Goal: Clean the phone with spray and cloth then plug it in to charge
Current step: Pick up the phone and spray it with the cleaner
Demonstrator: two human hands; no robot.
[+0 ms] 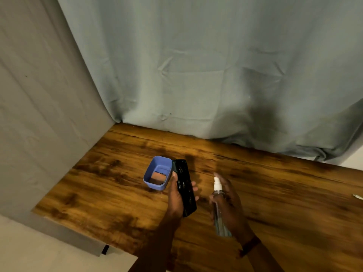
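Your left hand (176,195) grips the phone (184,187) by its long edges, fingers (194,186) wrapped round the far side, holding it just above the bench (275,193) near the middle of the view. Your right hand (229,205) is closed round the clear spray bottle (219,211), its white nozzle (217,183) up at about 12 o'clock from the fist and just to the 3 o'clock side of the phone.

For the spray step, turn the nozzle toward the phone's dark face, keep the two a little apart, and give one light press; a mist likely serves better than a wet patch, and liquid near the ports could be a risk before charging. Tilt the phone so its face meets the spray squarely.

The blue tub (157,173) sits touching the phone's 10 o'clock side; what lies in it may be the cloth, but I cannot tell. A pale tip at the 3 o'clock edge (357,196) might be a cable.

No brand, label or writing can be read on bottle, phone or tub.
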